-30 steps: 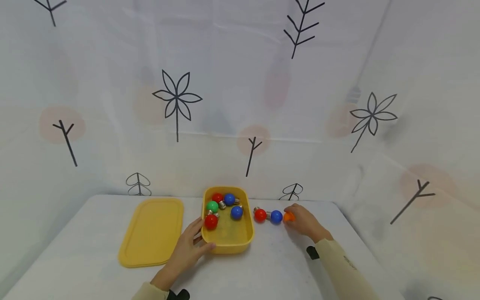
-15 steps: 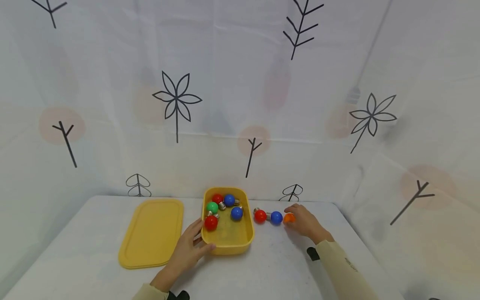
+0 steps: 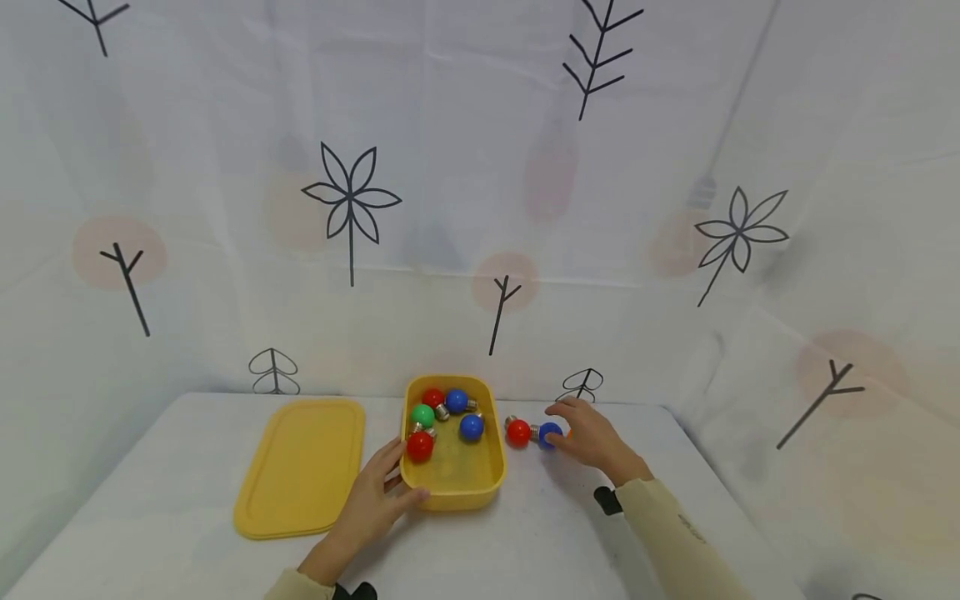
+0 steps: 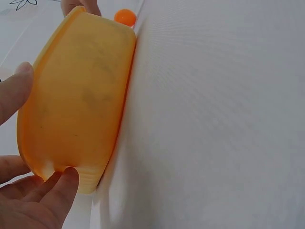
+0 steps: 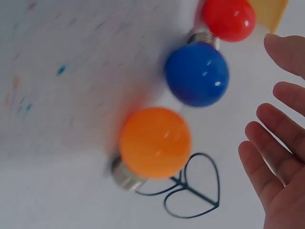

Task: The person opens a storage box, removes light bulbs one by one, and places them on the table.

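Observation:
Toward the table's back stands a yellow plastic box (image 3: 459, 475) with several red, blue and green light bulbs inside. My left hand (image 3: 371, 500) holds its near left corner, fingers along the side and thumb at the front; in the left wrist view the fingertips (image 4: 66, 183) press the wall. Right of the box lie a red bulb (image 3: 517, 432), a blue bulb (image 5: 198, 76) and an orange bulb (image 5: 155, 143) in a row. My right hand (image 3: 596, 440) is over the blue and orange bulbs, fingers spread and holding nothing. It mostly hides the orange one in the head view.
A yellow lid (image 3: 303, 467) lies flat on the white table (image 3: 540, 550), left of the box. Behind the table hangs a white cloth (image 3: 450, 225) with plant drawings.
My right hand has come off the orange bulb and shifted left to over the blue one. The left hand stays at the box.

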`<state>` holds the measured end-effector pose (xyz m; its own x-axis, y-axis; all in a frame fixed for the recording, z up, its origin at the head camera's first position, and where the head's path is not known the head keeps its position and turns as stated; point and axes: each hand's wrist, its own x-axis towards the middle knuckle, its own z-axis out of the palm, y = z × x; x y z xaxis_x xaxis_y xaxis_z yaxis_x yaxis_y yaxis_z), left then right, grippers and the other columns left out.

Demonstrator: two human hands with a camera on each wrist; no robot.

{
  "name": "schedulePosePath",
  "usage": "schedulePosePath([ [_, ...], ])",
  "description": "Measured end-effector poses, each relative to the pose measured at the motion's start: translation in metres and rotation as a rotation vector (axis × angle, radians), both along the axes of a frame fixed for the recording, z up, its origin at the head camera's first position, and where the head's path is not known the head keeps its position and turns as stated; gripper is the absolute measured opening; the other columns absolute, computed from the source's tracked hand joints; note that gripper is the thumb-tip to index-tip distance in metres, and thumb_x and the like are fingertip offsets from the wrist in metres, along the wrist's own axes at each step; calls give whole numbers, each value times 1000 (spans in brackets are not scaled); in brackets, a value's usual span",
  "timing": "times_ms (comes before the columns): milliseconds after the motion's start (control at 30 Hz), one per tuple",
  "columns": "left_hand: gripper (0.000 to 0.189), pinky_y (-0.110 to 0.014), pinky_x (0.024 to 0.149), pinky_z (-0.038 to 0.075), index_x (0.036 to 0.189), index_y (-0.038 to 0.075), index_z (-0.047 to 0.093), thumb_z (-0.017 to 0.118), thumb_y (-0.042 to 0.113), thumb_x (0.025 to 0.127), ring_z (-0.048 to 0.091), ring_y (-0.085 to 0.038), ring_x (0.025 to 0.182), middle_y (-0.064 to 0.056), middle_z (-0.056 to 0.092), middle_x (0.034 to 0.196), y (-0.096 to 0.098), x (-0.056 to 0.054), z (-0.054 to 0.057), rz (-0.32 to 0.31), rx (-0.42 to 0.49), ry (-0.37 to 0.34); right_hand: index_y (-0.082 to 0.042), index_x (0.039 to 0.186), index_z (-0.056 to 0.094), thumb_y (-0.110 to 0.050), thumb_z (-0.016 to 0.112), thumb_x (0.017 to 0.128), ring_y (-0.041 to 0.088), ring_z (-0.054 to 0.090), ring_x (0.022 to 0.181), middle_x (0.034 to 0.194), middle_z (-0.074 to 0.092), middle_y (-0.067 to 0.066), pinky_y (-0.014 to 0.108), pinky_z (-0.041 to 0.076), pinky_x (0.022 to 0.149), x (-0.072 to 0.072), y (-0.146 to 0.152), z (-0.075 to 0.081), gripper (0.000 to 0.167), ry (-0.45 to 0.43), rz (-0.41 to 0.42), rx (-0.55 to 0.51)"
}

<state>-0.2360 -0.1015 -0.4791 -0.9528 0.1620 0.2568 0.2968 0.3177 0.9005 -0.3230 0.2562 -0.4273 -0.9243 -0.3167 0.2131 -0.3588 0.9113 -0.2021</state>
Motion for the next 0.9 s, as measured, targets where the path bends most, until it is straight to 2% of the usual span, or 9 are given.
schedulePosePath([
  [200,81,-37,98,47,143,-3,39,80,23,78,39,-35,133,-18,32,151,0,-1,-2,1,1,3,-13,117,66,-30,74,84,23,55,110,116,60,0,43,49,96,-4,-26,7,38,26,33,-24],
  [533,81,-37,98,47,143,-3,39,80,22,78,39,-36,133,-18,32,150,0,-1,-2,1,2,2,-11,115,66,-23,74,84,22,55,109,114,60,1,40,49,96,-6,-64,19,34,75,186,-59],
  [733,81,-38,98,47,143,-4,38,80,22,79,39,-36,133,-19,32,150,0,-1,-2,-2,-8,5,-10,119,64,-24,72,86,21,54,107,116,59,4,40,50,95,-5,-84,21,37,25,234,-37],
  [900,81,-37,97,47,142,-6,37,80,22,79,40,-37,132,-20,33,150,0,-2,-3,-6,-19,18,-11,125,62,-27,70,87,22,53,111,122,57,5,41,47,101,-5,-98,18,42,-40,240,-17],
])
